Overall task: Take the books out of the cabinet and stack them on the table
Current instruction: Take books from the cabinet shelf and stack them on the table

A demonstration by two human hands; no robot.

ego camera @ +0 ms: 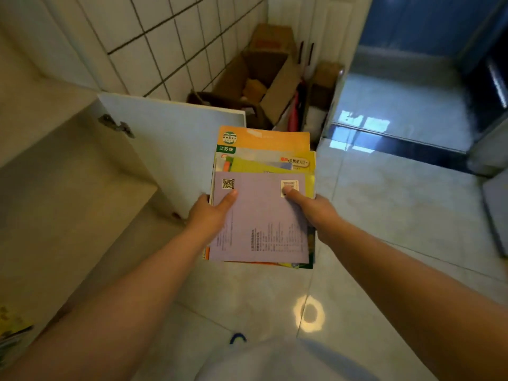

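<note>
While I stand over the tiled floor [384, 229], I carry a stack of books [261, 204] level in front of me, clear of any surface. My left hand [211, 215] clasps the stack's left edge, thumb laid on the lilac cover of the top book [261, 224] just under its QR code; the fingers go beneath and are hidden. My right hand [316, 213] clasps the right edge the same way, thumb tip on the barcode label. Both grips are fastened on the stack. Under the lilac book, a yellow-green cover [275, 163] and an orange cover [264, 138] with a green label stick out at the far end, and more coloured edges show at the near end.

Immediately left of the stack, a white cabinet door [170, 149] stands open with its hinge [116, 125] showing; its free edge lies near the stack's far left corner. Further left is the pale cabinet body [63, 188]. At the lower left frame edge, some coloured printed covers [12, 331] show, too blurred to identify.

Beyond the door, open cardboard boxes [261, 83] sit against the white tiled wall [165, 45]. To the right, a dark threshold strip [398, 144] crosses the floor before a blue-lit area. A round light reflection [309, 313] shines on the floor below the stack.
</note>
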